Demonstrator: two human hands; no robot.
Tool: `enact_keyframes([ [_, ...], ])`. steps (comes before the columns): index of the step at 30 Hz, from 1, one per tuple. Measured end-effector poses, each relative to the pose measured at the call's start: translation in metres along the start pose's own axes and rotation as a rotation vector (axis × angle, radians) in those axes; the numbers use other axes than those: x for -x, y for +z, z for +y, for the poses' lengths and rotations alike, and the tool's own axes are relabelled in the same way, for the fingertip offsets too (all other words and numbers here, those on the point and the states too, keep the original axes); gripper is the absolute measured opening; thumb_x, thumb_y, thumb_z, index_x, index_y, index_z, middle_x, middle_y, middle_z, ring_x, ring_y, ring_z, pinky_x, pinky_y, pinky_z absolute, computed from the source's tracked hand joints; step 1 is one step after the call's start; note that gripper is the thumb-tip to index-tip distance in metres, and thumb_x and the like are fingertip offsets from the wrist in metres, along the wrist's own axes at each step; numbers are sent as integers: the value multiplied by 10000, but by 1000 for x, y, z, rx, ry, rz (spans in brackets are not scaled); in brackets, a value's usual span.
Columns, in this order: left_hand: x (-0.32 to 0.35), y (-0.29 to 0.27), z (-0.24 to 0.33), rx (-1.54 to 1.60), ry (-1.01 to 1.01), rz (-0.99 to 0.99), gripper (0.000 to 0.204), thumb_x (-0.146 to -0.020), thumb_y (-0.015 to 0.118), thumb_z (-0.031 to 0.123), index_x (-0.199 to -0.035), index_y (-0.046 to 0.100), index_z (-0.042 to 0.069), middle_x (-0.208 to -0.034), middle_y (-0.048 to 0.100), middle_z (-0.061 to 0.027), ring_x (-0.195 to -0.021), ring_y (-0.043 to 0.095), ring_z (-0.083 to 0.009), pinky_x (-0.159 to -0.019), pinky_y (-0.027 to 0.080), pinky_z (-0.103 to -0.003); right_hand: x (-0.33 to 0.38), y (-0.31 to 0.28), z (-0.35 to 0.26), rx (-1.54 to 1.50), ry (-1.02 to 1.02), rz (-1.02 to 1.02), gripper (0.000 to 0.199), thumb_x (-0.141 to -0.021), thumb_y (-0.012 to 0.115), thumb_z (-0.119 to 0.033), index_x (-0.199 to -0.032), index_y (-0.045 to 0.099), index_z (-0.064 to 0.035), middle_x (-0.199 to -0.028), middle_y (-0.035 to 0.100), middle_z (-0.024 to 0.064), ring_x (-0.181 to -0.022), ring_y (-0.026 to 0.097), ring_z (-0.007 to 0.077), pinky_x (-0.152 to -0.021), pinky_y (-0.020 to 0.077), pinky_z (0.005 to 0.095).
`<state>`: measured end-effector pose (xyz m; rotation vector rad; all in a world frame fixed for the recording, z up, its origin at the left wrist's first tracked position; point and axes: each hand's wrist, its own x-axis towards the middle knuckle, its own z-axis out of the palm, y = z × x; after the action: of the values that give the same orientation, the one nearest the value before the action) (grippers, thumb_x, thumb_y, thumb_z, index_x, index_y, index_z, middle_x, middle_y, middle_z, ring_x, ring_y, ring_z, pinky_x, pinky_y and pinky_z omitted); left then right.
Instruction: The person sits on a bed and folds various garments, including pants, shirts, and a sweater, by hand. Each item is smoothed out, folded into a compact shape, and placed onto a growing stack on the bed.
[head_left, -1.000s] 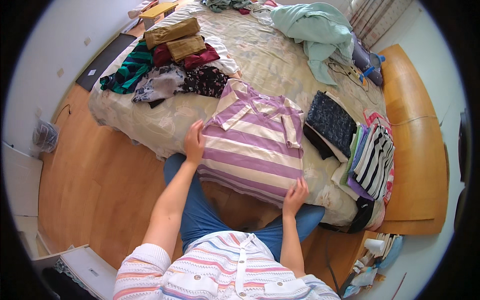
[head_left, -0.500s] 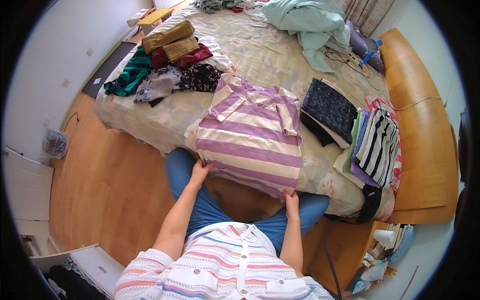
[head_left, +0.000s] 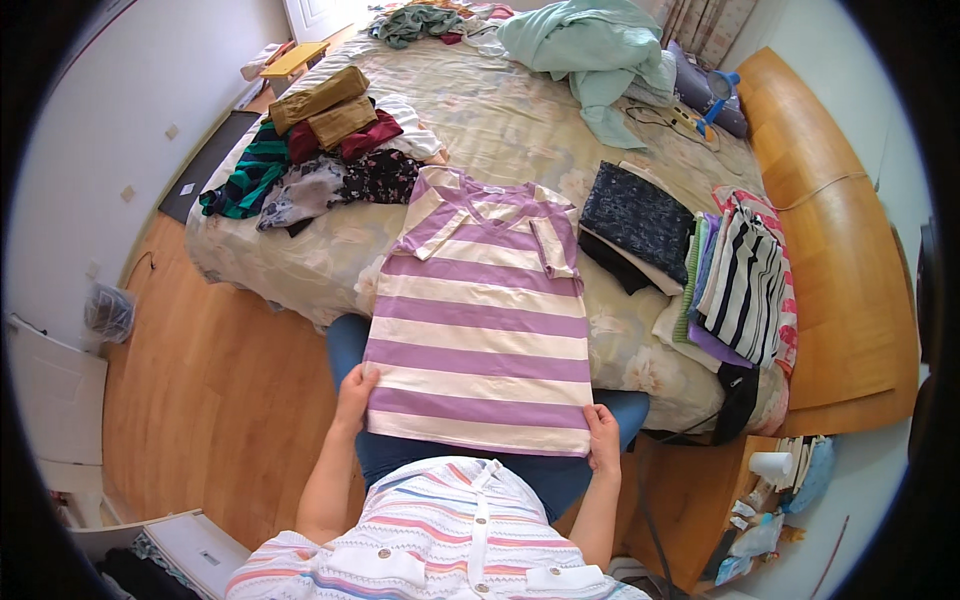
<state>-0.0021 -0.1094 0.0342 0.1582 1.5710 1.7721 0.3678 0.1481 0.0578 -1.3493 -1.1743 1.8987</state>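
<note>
A purple and cream striped T-shirt (head_left: 480,325) is spread face up, its neck and sleeves on the bed and its lower part stretched over my lap. My left hand (head_left: 353,394) pinches its left edge a little above the hem. On the opposite edge, my right hand (head_left: 602,435) grips the cloth near the hem corner. Between both hands the fabric hangs flat and taut. The short sleeves lie folded inward over the chest, beside the V-shaped neckline.
Loosely piled clothes (head_left: 340,150) lie on the bed's left, with folded brown trousers (head_left: 322,105) on top. To the right are a folded dark garment (head_left: 636,215) and a folded striped stack (head_left: 745,285) by the wooden headboard (head_left: 830,250). A pale green blanket (head_left: 585,45) is bunched farther back.
Both hands have drawn the T-shirt toward me and spread apart. Its lower part now lies smooth and straight over my lap, where before it sagged off the bed edge.
</note>
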Motion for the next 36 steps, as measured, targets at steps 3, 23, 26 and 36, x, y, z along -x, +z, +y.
enact_keyframes([
  [3, 10, -15, 14, 8, 59, -2, 172, -985, 562, 187, -1047, 587, 28, -951, 654, -38, -816, 602, -92, -745, 491, -246, 5, 1, -8, 11, -51, -21, 157, -964, 621, -195, -872, 593, -70, -814, 622, -10, -713, 548, 54, -632, 449, 222],
  [23, 40, -51, 71, -176, 125, -99, 209, -954, 564, 110, -1130, 630, 19, -972, 634, -12, -827, 593, -73, -732, 479, -220, 68, 26, -62, -109, -119, -182, 395, -915, 604, -40, -1305, 553, 0, -1028, 676, 86, -872, 621, 115, -804, 496, 257],
  [26, -17, -15, 106, 92, 269, -77, 166, -969, 557, 136, -1067, 644, 34, -881, 593, 9, -793, 557, -72, -696, 458, -219, 10, 34, -91, -98, -299, -291, 183, -922, 634, -140, -1057, 652, -17, -998, 646, 35, -892, 575, 110, -807, 468, 271],
  [36, -200, 68, 116, -105, 442, 2, 432, -985, 541, 195, -1337, 453, -38, -1342, 534, -196, -1112, 614, -273, -921, 509, -361, -204, 64, -118, -218, -288, 82, 374, -980, 555, -382, -1230, 535, -103, -1103, 670, 30, -906, 635, 153, -724, 524, 344],
])
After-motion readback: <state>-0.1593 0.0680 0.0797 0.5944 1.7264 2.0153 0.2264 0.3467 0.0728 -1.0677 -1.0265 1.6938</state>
